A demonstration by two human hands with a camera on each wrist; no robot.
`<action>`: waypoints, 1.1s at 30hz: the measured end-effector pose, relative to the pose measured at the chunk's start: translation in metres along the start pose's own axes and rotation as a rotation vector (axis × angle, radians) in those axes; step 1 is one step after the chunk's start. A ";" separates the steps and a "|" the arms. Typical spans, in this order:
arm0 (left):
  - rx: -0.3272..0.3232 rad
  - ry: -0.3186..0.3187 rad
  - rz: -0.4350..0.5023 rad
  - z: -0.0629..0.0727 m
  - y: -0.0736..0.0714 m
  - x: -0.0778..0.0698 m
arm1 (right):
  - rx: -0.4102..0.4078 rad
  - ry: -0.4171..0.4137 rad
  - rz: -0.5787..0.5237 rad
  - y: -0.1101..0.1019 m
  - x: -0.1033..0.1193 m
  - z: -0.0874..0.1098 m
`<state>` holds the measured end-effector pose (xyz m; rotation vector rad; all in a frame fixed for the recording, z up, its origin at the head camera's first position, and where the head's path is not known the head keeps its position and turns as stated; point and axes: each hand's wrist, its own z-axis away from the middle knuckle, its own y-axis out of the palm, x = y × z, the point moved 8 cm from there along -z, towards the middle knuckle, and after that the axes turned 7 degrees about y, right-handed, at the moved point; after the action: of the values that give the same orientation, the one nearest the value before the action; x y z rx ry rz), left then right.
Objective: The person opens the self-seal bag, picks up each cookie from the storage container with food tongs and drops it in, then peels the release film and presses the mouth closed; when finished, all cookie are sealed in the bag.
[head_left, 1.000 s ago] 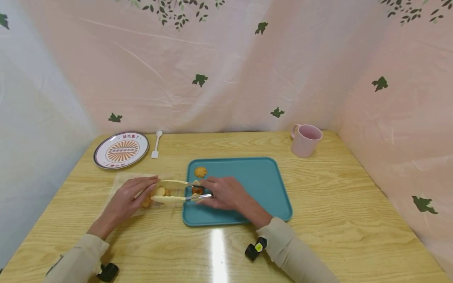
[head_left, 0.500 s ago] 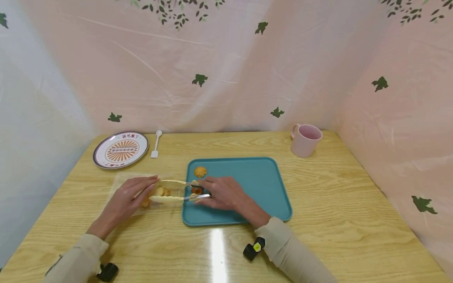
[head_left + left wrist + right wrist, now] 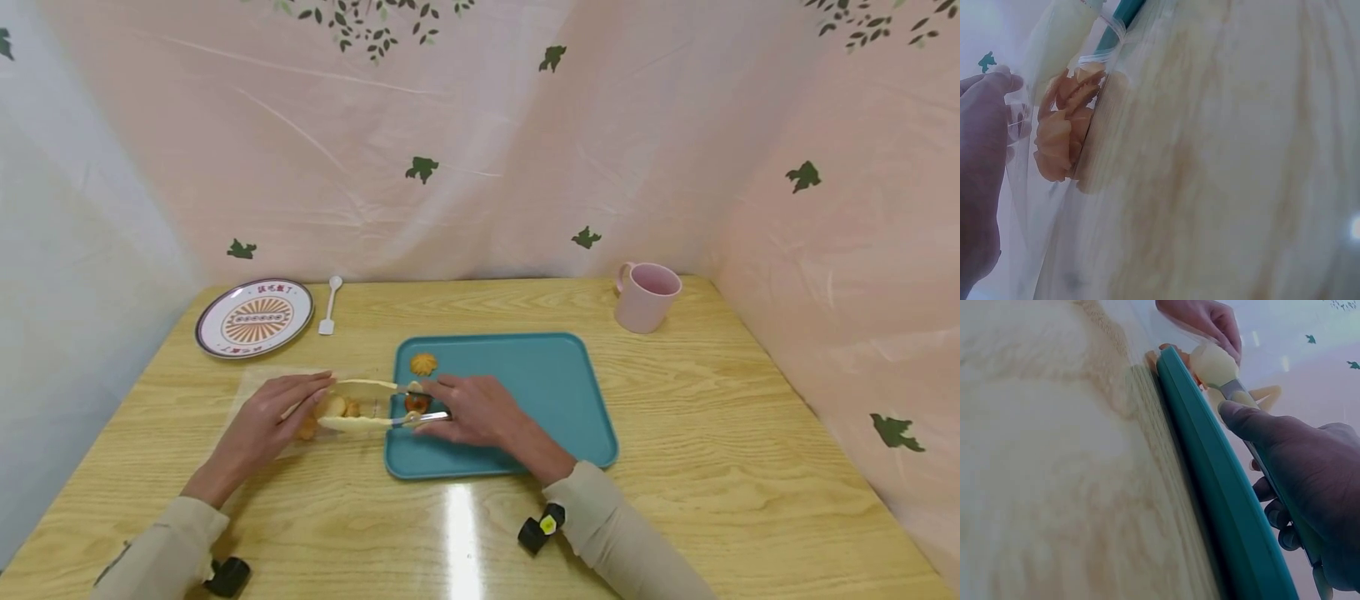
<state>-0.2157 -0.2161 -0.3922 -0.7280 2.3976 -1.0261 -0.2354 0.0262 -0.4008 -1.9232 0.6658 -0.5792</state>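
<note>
My left hand (image 3: 270,412) pinches the upper side of a clear plastic bag (image 3: 1029,200), lifting it. Several golden-brown cookies (image 3: 1063,140) lie inside. My right hand (image 3: 480,408) grips metal tongs (image 3: 356,424) with cream, wavy-edged tips. The tips are spread apart at the bag's mouth and reach over the cookies, with a pale round cookie (image 3: 335,406) between them. Part of the tips lies behind the left fingers. Beneath the tongs, a brown round cookie (image 3: 417,403) shows on the teal tray (image 3: 540,392). A ridged golden cookie (image 3: 423,364) sits farther back on it.
At the back left of the wooden table (image 3: 712,467) stands a white patterned plate (image 3: 213,329), with a small white spoon (image 3: 330,308) beside it. A pink mug (image 3: 643,308) is at the back right. Patterned cloth (image 3: 487,125) hangs behind.
</note>
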 end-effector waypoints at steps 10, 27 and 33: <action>0.005 -0.014 -0.001 -0.001 -0.001 0.000 | -0.016 0.027 0.008 -0.009 -0.013 0.012; 0.008 -0.015 -0.001 -0.001 0.000 0.001 | 0.009 0.102 0.002 -0.027 -0.040 0.036; 0.018 -0.030 -0.003 -0.002 -0.001 0.002 | -0.002 0.103 0.019 -0.032 -0.047 0.046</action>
<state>-0.2177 -0.2167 -0.3910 -0.7355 2.3599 -1.0288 -0.2336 0.0992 -0.3952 -1.8970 0.7490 -0.6695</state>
